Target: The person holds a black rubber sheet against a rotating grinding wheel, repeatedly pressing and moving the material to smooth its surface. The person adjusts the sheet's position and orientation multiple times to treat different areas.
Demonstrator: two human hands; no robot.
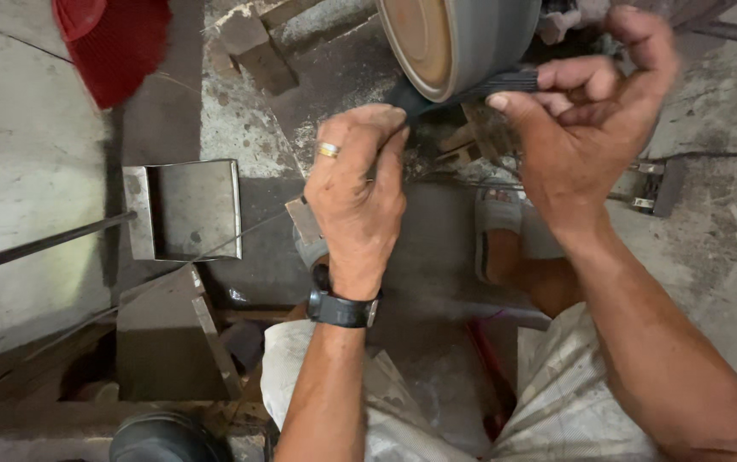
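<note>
Hands (471, 162) gripping dark blade (471, 90), lying left-right, against wheel (454, 38)

No packages show here. No labels or signs either. No screen is in view anywhere.
</note>
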